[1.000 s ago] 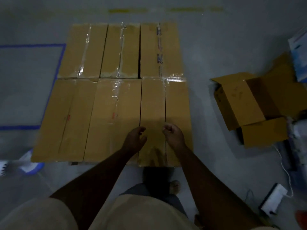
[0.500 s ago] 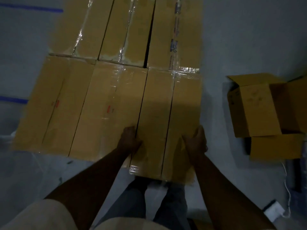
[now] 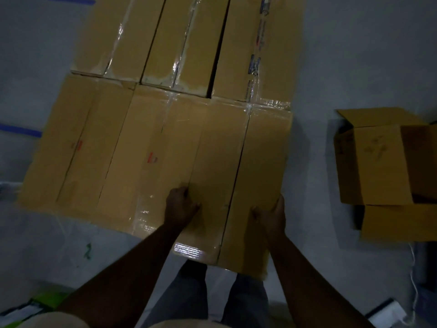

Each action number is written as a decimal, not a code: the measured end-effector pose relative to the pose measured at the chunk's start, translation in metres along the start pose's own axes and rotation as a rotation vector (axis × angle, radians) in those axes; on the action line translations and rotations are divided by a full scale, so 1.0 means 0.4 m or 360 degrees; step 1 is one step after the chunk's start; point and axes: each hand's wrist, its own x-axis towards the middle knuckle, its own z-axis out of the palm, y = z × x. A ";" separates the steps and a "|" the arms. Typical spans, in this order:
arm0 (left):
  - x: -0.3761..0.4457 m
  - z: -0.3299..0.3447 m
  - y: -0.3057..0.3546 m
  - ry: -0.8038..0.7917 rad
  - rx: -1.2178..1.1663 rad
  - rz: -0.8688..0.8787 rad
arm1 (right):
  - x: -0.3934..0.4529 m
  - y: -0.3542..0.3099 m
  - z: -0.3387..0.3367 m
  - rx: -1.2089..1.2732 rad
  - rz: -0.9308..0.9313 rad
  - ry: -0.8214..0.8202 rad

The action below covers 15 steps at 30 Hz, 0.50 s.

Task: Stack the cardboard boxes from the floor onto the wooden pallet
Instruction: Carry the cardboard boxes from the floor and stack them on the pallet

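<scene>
Since half a second ago the hands have slid apart along the nearest box; the right one has moved out to its right edge, and the view has dropped closer over the stack.

From the left: a blue tape line crosses the grey floor. Next comes the near-left box, with a small red mark on its top, too blurred to read. Beside it the near-middle box carries another small red-and-white mark, also unreadable, and clear tape glinting along its seam. Behind these sits the far row of boxes, three across, taped shut; the rightmost of them has a strip of printed tape with blue and red lettering I cannot make out.

Now the hands. The left hand is down at the left edge of the nearest box, fingers curled into the gap beside the near-middle box, gripping that side. The box itself lies flat between both hands, its centre seam running toward the person and its near end jutting out past its neighbours, above the person's legs. The right hand clamps the box's right edge, thumb on top, fingers wrapped down over the side.

Further right, well apart from the stack, an open box lies on the floor with its flaps spread and faint scribbles on one flap, illegible. A white cable trails down near the frame's lower right.
</scene>
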 end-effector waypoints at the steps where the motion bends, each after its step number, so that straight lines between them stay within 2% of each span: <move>1: 0.000 0.001 0.000 0.0010 0.0013 -0.0007 | 0.002 0.008 0.001 -0.0029 -0.0006 -0.0013; 8: 0.006 0.002 0.047 0.0003 0.0131 -0.0023 | 0.014 0.023 0.017 -0.0280 -0.0077 -0.0034; 11: -0.001 0.004 0.052 0.0018 0.0185 0.0110 | 0.014 0.034 0.027 -0.0285 -0.0153 -0.0020; 15: 0.001 0.010 0.046 -0.0005 0.0469 0.0261 | 0.024 0.048 0.036 -0.0344 -0.0178 -0.0017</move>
